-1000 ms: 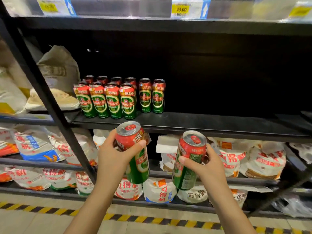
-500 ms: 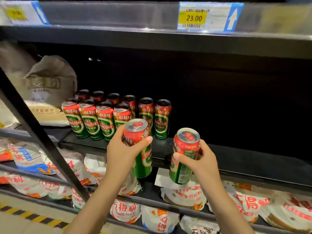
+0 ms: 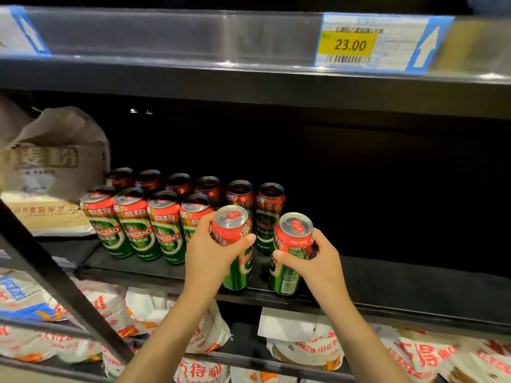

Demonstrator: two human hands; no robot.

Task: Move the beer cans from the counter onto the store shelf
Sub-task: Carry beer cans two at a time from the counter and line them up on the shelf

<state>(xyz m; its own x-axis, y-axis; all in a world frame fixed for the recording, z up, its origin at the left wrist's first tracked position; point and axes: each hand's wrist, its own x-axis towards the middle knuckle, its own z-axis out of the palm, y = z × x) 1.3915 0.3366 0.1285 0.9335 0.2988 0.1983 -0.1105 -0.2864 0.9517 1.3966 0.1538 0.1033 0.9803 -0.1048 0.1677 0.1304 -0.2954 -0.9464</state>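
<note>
The left hand (image 3: 206, 255) is wrapped around a tall red-and-green aluminium beer can (image 3: 236, 246), thumb across its front, and the right hand (image 3: 318, 261) grips a second red-and-green beer can (image 3: 290, 254) the same way. Both cans stand upright at the front edge of the black metal store shelf (image 3: 387, 280); whether their bases touch it I cannot tell. Just behind and to the left of the held cans, on the same shelf, stands a cluster of matching beer cans (image 3: 154, 217) in two rows. Left of that cluster leans a beige paper flour sack (image 3: 55, 161). Above the shelf hangs a yellow price tag (image 3: 347, 45) reading 23.00; below it lie white printed bags (image 3: 304, 349).
</note>
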